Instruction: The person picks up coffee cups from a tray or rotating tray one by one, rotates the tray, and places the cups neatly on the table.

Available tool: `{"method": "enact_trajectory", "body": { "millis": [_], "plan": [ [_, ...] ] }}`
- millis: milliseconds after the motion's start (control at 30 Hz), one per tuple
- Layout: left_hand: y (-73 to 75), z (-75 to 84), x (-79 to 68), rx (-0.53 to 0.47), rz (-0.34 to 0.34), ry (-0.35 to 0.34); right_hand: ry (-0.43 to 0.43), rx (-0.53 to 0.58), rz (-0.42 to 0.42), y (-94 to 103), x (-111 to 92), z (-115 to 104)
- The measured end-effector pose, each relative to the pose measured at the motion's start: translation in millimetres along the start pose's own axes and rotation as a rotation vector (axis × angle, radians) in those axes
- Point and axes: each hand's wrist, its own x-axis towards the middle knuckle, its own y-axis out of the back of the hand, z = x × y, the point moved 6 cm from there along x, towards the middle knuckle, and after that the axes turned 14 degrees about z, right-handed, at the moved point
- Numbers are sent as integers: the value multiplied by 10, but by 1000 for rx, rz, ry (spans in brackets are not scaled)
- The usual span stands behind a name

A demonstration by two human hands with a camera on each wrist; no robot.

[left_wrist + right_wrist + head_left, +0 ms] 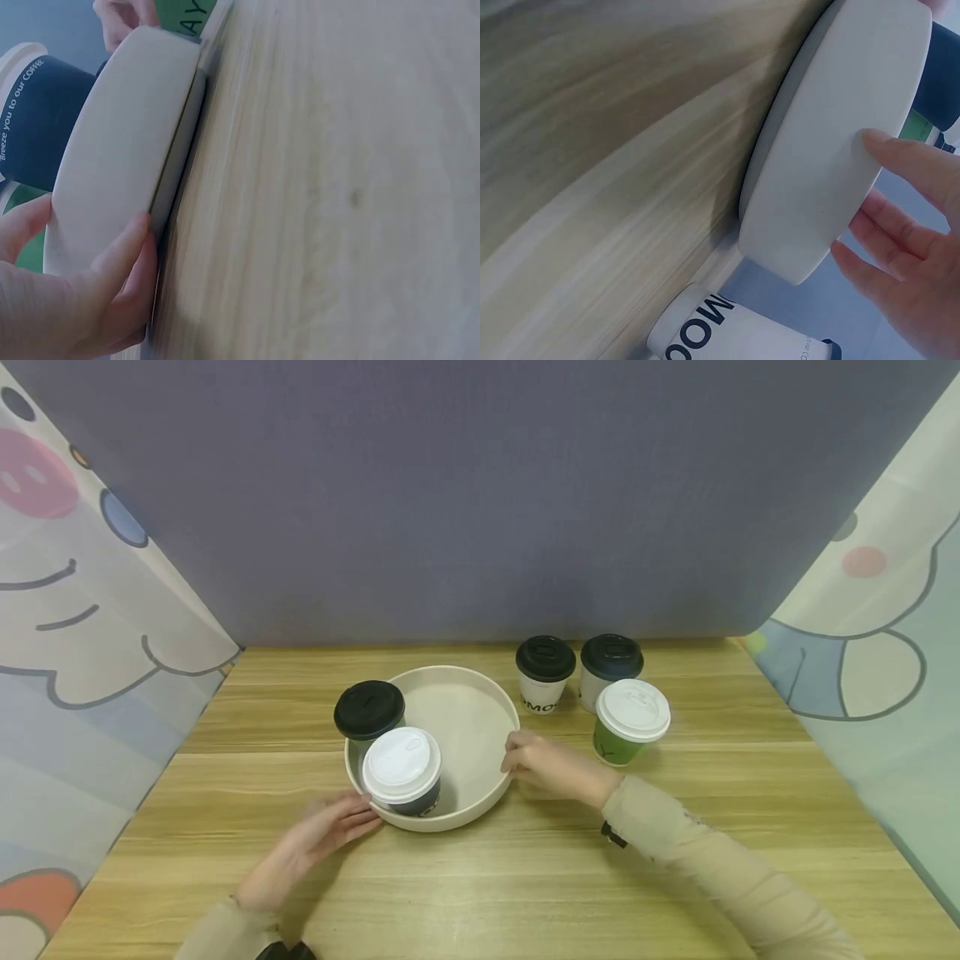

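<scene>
A round cream tray (476, 739) sits on the table, with a black-lidded cup (369, 710) and a white-lidded, dark-blue coffee cup (402, 768) at its left side. My left hand (322, 835) is at the tray's front left. In the left wrist view, its fingers (124, 251) hold the outer wall between rim and bottom edge. On the tray's right side my right hand (543, 762) grips the rim. The right wrist view shows its thumb (900, 150) on the outer wall, other fingers going over the rim; their tips are partly hidden.
Right of the tray stand two white cups with black lids, one nearer (543, 681) and one beside it (609, 664). A green cup with a white lid (630, 722) stands in front of them. A grey panel (480, 527) rises behind the wooden table (480, 893).
</scene>
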Motion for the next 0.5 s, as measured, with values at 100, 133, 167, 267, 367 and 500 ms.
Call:
{"method": "enact_trajectory", "body": {
  "millis": [100, 133, 167, 267, 367, 500],
  "plan": [
    [-13, -15, -8, 9, 24, -8, -11, 4, -12, 2, -1, 26],
    [-16, -21, -10, 14, 31, -13, -14, 3, -15, 0, -3, 37],
    [-20, -29, -11, 20, 33, -18, -16, 0, -13, -1, -3, 43],
    [-27, -46, -19, 25, 33, -31, -26, -3, -10, 6, -6, 51],
    [-29, -61, -25, 20, 32, -42, -27, -14, -2, 5, -8, 60],
    [-25, -73, -25, 28, 46, -48, -23, -50, 4, 7, -6, 58]
  ]
}}
